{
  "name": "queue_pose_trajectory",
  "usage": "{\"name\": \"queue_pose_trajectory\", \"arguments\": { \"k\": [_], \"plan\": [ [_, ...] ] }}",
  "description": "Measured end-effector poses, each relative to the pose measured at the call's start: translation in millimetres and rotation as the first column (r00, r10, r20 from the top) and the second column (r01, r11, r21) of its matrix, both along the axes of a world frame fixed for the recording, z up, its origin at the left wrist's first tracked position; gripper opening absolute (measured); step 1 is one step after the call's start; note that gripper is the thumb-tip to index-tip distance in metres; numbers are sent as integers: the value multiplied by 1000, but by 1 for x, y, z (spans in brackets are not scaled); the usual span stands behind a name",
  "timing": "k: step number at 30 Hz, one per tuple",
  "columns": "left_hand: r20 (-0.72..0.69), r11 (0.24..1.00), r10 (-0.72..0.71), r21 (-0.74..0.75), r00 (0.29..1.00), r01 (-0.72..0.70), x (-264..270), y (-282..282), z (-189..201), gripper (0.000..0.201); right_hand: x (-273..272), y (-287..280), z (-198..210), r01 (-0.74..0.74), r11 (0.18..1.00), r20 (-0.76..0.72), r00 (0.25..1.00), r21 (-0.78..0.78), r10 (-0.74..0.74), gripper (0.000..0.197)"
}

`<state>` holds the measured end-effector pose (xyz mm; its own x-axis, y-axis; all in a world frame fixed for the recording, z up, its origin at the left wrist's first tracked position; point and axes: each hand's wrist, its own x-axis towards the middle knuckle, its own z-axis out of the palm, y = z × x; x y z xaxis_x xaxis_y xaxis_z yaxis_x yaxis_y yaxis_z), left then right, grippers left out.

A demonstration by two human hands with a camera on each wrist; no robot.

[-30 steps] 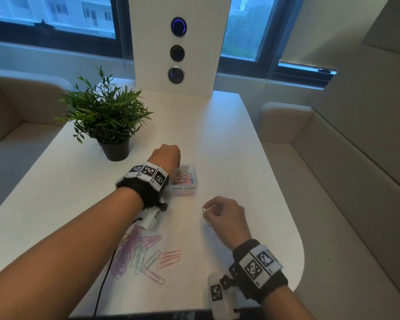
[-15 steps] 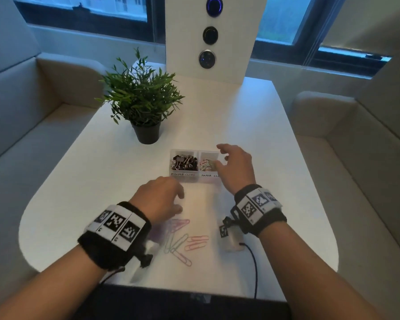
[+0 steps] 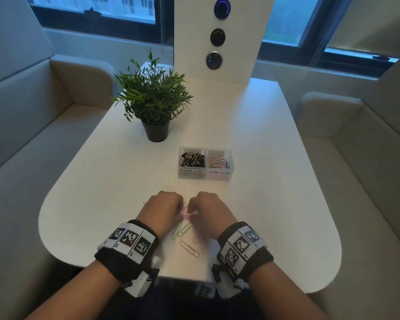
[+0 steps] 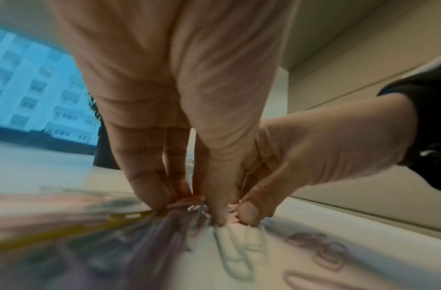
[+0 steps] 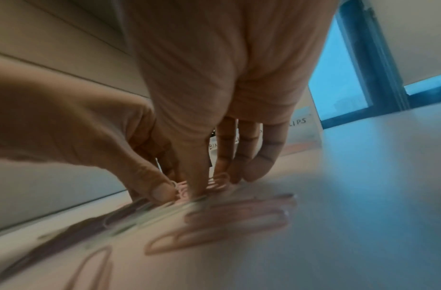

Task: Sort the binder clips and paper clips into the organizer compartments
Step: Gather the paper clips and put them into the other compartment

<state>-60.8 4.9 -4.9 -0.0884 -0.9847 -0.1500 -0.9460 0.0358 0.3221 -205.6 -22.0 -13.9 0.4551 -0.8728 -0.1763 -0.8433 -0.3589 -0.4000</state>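
Observation:
A clear two-part organizer [image 3: 205, 176] stands mid-table. Its left part, labelled BINDER CLIPS, holds black binder clips [image 3: 191, 158]. The right part holds coloured paper clips [image 3: 217, 162]. Loose paper clips [image 3: 185, 229] lie in a pile near the table's front edge. My left hand [image 3: 169, 204] and right hand [image 3: 203, 204] meet over the pile, fingers curled down. In the left wrist view my left hand [image 4: 189, 204] pinches a bunch of clips. In the right wrist view my right hand [image 5: 207, 183] pinches pink clips [image 5: 220, 179]. The hands hide the pile's far part.
A potted green plant [image 3: 154, 102] stands behind and left of the organizer. A white panel with three round buttons [image 3: 217, 38] rises at the table's far end. Cushioned benches flank the table [image 3: 275, 181]. One pink clip [image 3: 189, 248] lies nearest me.
My right hand has come back from the organizer's paper clip compartment to the pile. My left hand stays on the pile, and the two hands now meet there.

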Motion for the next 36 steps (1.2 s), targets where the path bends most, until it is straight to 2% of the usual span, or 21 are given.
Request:
{"name": "queue_pose_trajectory", "arguments": {
  "k": [3, 6, 11, 17, 19, 26, 28, 30, 32, 36],
  "plan": [
    [-29, 1000, 9, 5, 1000, -9, -1, -1, -1, 14, -8, -3, 2, 84, 996, 45, 995, 33, -85, 12],
    [-75, 1000, 18, -6, 997, -19, -3, -1, 4, 15, -22, -4, 1, 155, 985, 166, 972, 72, -165, 6],
    [-145, 997, 61, -32, 988, -66, -7, -2, 12, 14, -48, -5, 1, 219, 974, 309, 924, 61, -227, 8],
    [-284, 993, 95, -38, 954, -110, -13, -5, 21, 21, -67, -25, 21, 405, 914, 520, 774, 33, -362, 8],
    [-307, 993, 102, -25, 946, -115, -13, -7, 22, 23, -66, -38, 32, 457, 890, 571, 731, -3, -374, 9],
    [-385, 991, 98, -50, 918, -127, -13, -21, 26, 14, -54, -84, 50, 602, 794, 691, 612, -91, -385, 8],
    [-429, 990, 89, -65, 899, -129, -16, -25, 31, 14, -50, -94, 46, 598, 795, 670, 632, -103, -389, 12],
    [-477, 988, 81, -80, 875, -135, -19, -32, 37, 14, -46, -100, 37, 548, 833, 574, 709, -82, -410, 18],
    [-499, 983, 60, -121, 865, -138, -25, -44, 44, 15, -48, -98, 29, 541, 835, 481, 762, -102, -434, 25],
    [-454, 972, 14, -204, 891, -119, -40, -83, 54, 20, -63, -71, 25, 580, 804, 529, 726, -131, -438, 24]
  ]
}}
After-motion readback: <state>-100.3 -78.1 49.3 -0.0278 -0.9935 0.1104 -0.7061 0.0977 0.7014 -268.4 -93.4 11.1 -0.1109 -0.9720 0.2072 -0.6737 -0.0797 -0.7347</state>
